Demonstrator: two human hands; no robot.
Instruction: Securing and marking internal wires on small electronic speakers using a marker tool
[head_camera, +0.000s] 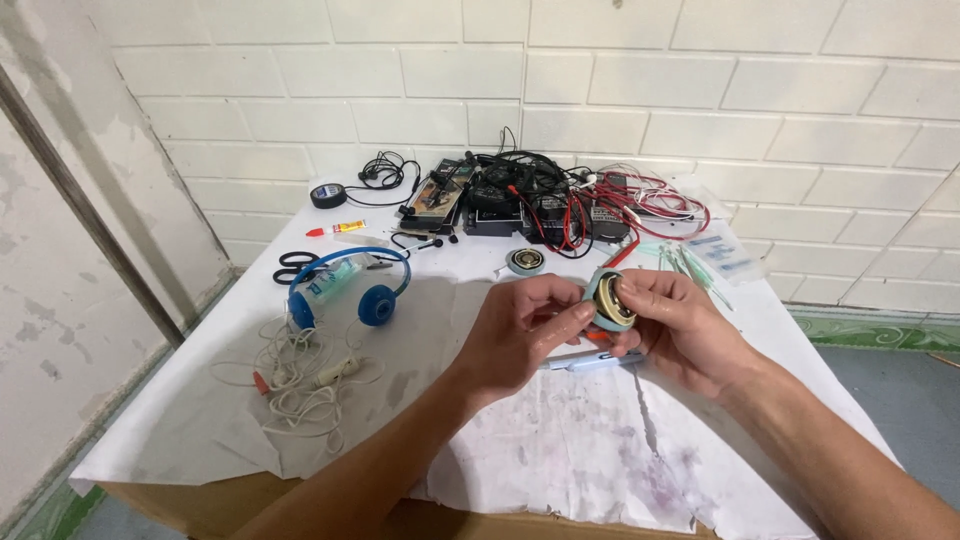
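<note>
Both my hands meet above the middle of the table. My left hand and my right hand together grip a small round speaker part, pale blue with a gold and metal centre. My left thumb presses its edge. A second round speaker part lies on the table just behind my hands. A light blue tool with an orange tip lies under my hands.
Blue headphones and black scissors lie at left, above a tangle of white earphone wire. At the back sit black tape, a glue tube, black devices with red and black leads, and cotton swabs. White stained paper covers the table.
</note>
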